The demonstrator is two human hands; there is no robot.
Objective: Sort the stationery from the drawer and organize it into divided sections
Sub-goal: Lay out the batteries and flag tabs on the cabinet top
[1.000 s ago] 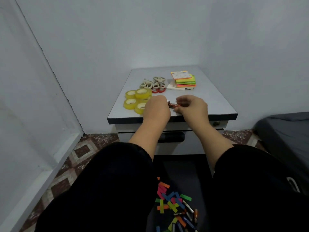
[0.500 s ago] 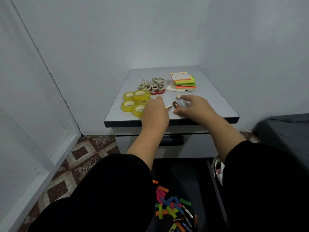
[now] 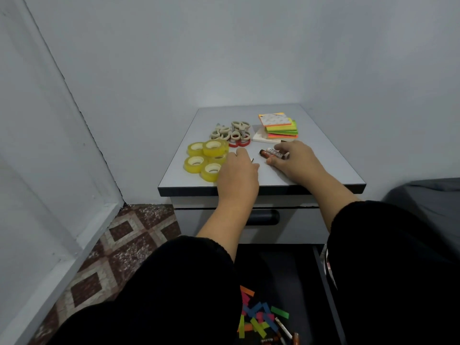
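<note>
A small grey tabletop (image 3: pixel 323 155) stands in the corner of pale walls, seen from above by a seated person in black sleeves. Below its front edge an open drawer (image 3: pixel 321 282) holds loose coloured paper strips (image 3: pixel 258 317) and a few small batteries (image 3: pixel 286 332).

On the tabletop, toward its left edge, lies a cluster of yellow tape rolls (image 3: pixel 206 158). Behind them, nearer the wall, sits a heap of smaller pale tape rolls (image 3: pixel 230 131), with two red ones at its front. At the back right of the tabletop is a stack of sticky notes (image 3: pixel 280 128) in orange, green and pink.

The left hand (image 3: pixel 239 170) rests palm down near the tabletop's front edge, just beside the yellow rolls; a thin metal tip shows by its fingers, but whether it is held cannot be told. The right hand (image 3: pixel 296 160) lies at the tabletop's centre, thumb and fingers curled round two small batteries (image 3: pixel 272 153), one brown and one white, lying side by side in front of the sticky notes
</note>
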